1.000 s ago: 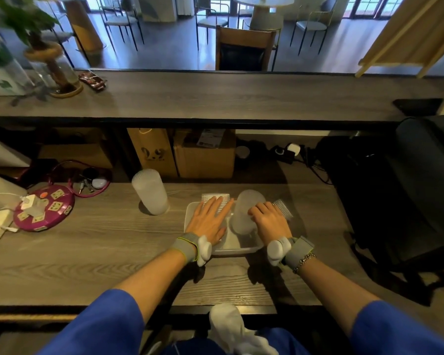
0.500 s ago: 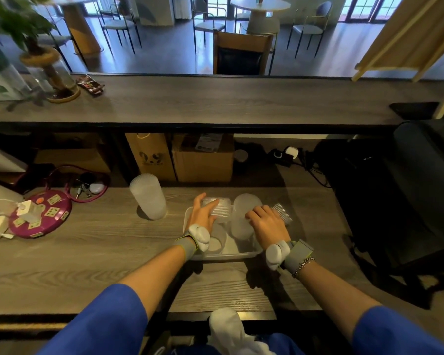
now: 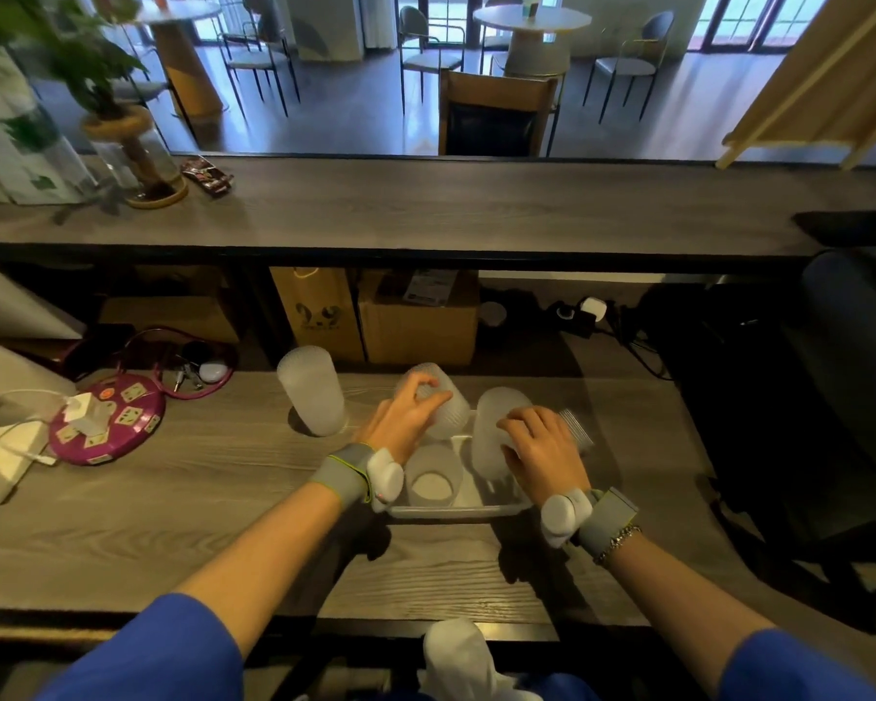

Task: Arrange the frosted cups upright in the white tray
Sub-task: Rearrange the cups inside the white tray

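A white tray (image 3: 456, 509) lies on the lower wooden counter in front of me. One frosted cup (image 3: 433, 480) stands upright, mouth up, at the tray's near left. My left hand (image 3: 408, 419) grips a ribbed frosted cup (image 3: 446, 404), tilted and raised over the tray's far left. My right hand (image 3: 542, 450) holds a tall frosted cup (image 3: 491, 432) inside the tray; a ribbed cup (image 3: 575, 430) lies behind that hand, half hidden. Another frosted cup (image 3: 312, 397) stands bottom up on the counter, left of the tray.
A round magenta power strip (image 3: 107, 422) with a white plug and cables sits at the left, keys (image 3: 193, 371) behind it. Cardboard boxes (image 3: 416, 316) stand under the upper counter. A dark bag (image 3: 800, 397) fills the right side. A potted plant (image 3: 132, 144) is on the upper counter.
My left hand went from lying flat in the tray to gripping the ribbed cup and lifting it, tilted. This uncovered the upright cup at the tray's near left. My right hand stayed on the tall cup.
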### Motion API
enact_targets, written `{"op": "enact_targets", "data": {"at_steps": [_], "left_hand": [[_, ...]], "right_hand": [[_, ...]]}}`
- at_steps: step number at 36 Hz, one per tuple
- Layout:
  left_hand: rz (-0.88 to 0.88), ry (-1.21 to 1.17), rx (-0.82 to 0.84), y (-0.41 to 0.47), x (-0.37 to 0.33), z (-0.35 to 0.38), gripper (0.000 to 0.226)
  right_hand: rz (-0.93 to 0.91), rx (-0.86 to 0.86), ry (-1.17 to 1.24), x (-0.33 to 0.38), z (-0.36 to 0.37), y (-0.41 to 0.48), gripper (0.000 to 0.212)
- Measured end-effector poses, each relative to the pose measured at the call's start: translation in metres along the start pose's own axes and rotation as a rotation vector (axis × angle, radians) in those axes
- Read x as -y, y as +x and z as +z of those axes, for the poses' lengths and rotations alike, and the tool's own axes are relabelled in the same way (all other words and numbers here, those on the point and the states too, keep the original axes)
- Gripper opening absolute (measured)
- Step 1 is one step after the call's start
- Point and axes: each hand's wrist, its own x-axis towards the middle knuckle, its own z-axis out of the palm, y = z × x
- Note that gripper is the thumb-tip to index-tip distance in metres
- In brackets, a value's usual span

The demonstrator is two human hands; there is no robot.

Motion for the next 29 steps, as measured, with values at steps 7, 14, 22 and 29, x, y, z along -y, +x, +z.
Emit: {"op": "enact_targets", "data": {"at_steps": [7,14,22,29], "left_hand": [[0.173,0.188,0.135,-0.009,-0.001,-0.008,0.062],[0.301,0.23,0.218,-0.021,-0.01,-0.011,0.051],[0.392,0.331,0.3,-0.04,-0.019,-0.004,0.049],[0.449,0.365,0.346,-0.044,-0.025,-0.003,0.044]], "right_hand": [[-0.05,-0.082,-0.046,0.015,0.0,-0.002,0.037],[-0.098,-0.084,-0.019,0.028,0.004,-0.006,0.03],[-0.044,-0.01,0.136,0.036,0.019,-0.022,0.032],[0.014,0.067,0.211,0.037,0.034,-0.032,0.028]]}}
